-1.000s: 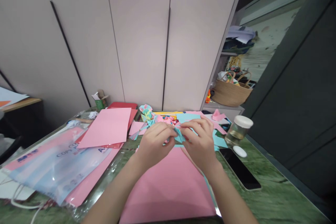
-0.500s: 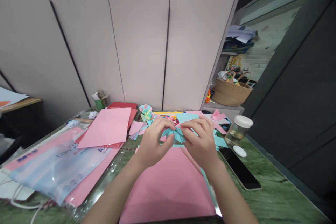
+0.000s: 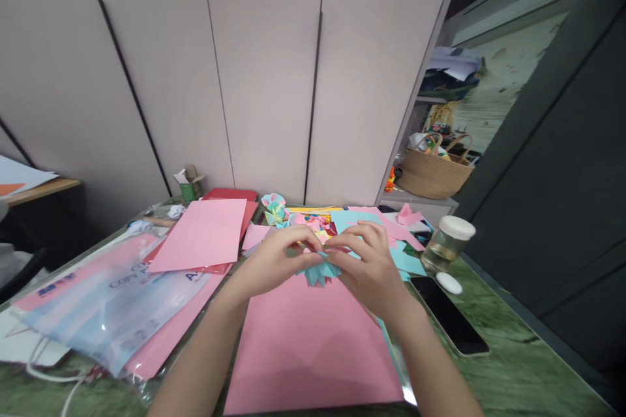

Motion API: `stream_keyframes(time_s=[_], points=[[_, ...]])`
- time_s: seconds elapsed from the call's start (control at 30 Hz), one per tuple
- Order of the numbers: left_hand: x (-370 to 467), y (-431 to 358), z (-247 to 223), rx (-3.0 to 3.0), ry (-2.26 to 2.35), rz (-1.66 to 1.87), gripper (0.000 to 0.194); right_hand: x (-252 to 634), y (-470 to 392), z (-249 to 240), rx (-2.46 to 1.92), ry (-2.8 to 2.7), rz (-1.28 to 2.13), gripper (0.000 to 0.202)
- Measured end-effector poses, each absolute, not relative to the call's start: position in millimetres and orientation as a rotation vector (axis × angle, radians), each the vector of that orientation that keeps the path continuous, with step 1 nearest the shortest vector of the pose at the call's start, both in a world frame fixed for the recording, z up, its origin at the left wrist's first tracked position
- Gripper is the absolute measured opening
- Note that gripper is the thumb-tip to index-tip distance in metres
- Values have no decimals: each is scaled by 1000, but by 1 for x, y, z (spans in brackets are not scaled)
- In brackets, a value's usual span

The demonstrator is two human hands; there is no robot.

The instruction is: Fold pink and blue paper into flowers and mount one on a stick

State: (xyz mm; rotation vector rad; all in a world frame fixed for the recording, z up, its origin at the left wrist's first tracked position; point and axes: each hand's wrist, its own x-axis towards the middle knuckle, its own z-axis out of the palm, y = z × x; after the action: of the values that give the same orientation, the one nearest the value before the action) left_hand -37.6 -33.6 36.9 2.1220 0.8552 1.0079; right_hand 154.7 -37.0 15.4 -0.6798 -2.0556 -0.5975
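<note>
Between my two hands is a folded paper flower (image 3: 319, 272) in light blue, with bits of pink among its pointed petals. My left hand (image 3: 280, 255) pinches it from the left, thumb and fingertips at its upper edge. From the right, my right hand (image 3: 369, 262) grips the flower with thumb and forefinger, the fingertips of both hands nearly touching. The flower is held above the far edge of a large pink paper sheet (image 3: 313, 352) lying on the table. My fingers hide part of the flower's top.
Pink paper (image 3: 200, 234) and a plastic copy-paper bag (image 3: 112, 306) lie left. Folded paper flowers (image 3: 274, 210) and blue paper (image 3: 359, 220) are at the back. A phone (image 3: 448, 315), a white lid (image 3: 448, 283) and a lidded jar (image 3: 447, 244) stand or lie right, with a cabinet behind.
My hands have brought the flower slightly lower and toward me, and it has tilted so more of its petals show below my fingers. The camera view has shifted a little.
</note>
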Motion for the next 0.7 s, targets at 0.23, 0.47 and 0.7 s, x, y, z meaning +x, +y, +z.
stream_keyframes(time_s=[0.23,0.47,0.7], points=[[-37,-36,36,2071,874,1083,12,155,-37,15,-646,-2012,-621,17],[-35,-35,35,2012,867,1139,13,154,-36,16,-640,-1994,-668,15],[-34,-35,34,1961,835,1179,14,155,-36,16,-616,-1972,-695,15]])
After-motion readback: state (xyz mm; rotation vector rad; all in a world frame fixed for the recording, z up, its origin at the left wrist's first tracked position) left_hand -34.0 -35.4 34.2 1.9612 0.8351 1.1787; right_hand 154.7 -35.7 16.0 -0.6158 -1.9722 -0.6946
